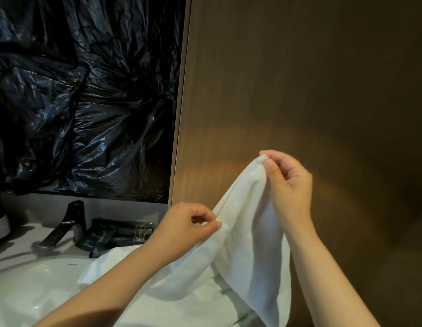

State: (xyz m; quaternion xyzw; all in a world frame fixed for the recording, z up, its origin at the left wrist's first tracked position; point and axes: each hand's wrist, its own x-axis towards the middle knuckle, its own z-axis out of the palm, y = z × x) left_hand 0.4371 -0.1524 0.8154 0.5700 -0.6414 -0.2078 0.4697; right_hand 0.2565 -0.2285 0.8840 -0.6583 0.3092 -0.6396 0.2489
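Right of centre, the right hand (pixel 287 182) pinches the top corner of a white towel (pixel 247 244). Lower down, the left hand (pixel 188 225) pinches its edge. The towel hangs beside the sink (pixel 40 286) at lower left.

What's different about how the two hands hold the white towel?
The right hand is higher and pinches the top corner of the towel; the left hand is lower and pinches its edge further down. The right hand is in front of the wooden wall; the left hand is nearer the dark packets. Both pinch the same towel with thumb and fingertips.
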